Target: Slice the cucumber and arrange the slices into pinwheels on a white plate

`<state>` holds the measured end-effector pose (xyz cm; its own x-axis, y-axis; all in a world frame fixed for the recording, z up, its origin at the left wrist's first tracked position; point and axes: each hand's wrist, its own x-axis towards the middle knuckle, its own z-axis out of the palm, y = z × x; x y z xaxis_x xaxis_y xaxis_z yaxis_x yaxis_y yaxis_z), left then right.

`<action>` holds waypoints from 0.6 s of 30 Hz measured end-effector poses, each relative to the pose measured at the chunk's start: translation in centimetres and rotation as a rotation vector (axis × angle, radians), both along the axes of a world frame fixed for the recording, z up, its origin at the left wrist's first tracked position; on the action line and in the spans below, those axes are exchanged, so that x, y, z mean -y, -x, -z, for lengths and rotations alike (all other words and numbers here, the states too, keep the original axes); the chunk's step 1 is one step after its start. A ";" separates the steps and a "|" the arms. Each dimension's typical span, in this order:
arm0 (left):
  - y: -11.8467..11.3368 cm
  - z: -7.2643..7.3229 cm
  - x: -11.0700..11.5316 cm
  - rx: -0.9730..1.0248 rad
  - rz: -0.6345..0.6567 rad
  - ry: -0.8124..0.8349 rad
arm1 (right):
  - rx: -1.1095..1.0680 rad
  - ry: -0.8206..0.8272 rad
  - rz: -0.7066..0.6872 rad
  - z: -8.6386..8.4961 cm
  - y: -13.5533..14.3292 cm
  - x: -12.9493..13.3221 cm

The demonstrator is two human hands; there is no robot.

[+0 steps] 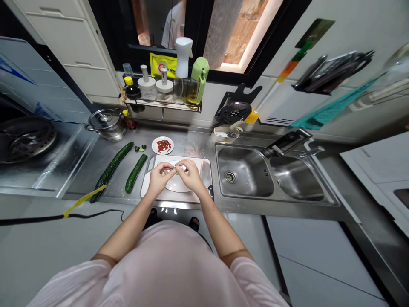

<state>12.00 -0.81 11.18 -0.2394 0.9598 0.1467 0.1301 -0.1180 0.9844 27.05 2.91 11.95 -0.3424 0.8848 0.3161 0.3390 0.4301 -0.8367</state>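
Note:
My left hand (158, 177) and my right hand (191, 176) meet over a white plate (179, 185), fingertips pinched together. Between them is a small pale-green cucumber slice (174, 170), partly hidden by the fingers. Beneath the plate lies a light cutting board (154, 194). A knife's black handle (211, 192) shows at the board's right edge. To the left rest a shorter cucumber (136, 174) and a long cucumber (113, 167), with a few cut end pieces (140, 149) behind them. Behind the board stands a small white dish (154, 146) of chopped red pieces.
A double sink (246, 194) with a faucet (284, 145) lies to the right. At the back left stands a lidded pot (110, 128), with a wok (27, 138) farther left. Bottles and jars fill a wall rack (162, 103). A yellow-tagged cable (83, 200) hangs at the left front.

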 end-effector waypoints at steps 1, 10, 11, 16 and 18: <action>0.0 0.0 0.0 0.015 0.001 -0.004 | -0.004 0.010 -0.007 -0.1 0.1 -0.1; -0.2 0.0 0.3 0.502 0.166 0.379 | -0.227 0.107 0.041 -2.0 0.4 -0.7; -0.3 -0.2 0.3 0.577 0.250 0.463 | -0.239 0.112 0.040 -2.2 0.5 -0.7; -1.0 -1.8 -0.1 0.833 0.479 0.651 | -0.265 0.119 0.012 -2.9 0.6 -0.7; -1.1 -2.4 -0.3 0.878 0.477 0.668 | -0.267 0.112 -0.003 -3.1 0.6 -0.7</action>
